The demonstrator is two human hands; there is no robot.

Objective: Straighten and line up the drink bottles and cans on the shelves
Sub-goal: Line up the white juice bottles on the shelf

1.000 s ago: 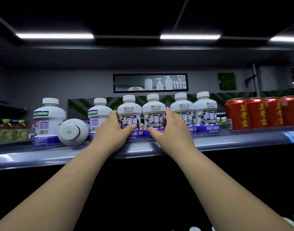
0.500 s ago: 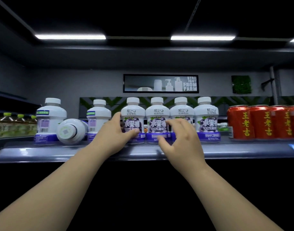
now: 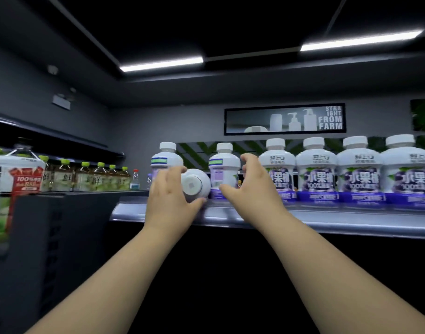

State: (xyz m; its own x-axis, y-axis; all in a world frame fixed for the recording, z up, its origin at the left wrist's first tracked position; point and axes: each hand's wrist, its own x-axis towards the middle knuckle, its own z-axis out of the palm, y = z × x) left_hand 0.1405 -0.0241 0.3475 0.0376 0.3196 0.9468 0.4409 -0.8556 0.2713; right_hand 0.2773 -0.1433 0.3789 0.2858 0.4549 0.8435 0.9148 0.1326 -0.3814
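Having left the four aligned purple-labelled white bottles (image 3: 315, 174), left hand (image 3: 169, 201) now curls round the toppled white plastic bottle (image 3: 196, 186) near the left front edge of the grey metal shelf (image 3: 327, 219), right hand (image 3: 252, 189) spread wide alongside (righting pending).

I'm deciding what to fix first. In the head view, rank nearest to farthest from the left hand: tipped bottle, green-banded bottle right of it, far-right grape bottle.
1. Tipped bottle: gripped by the left hand, left of the others.
2. Green-banded bottle: upright, just right of it.
3. Far-right grape bottle: row's end, at the right edge.
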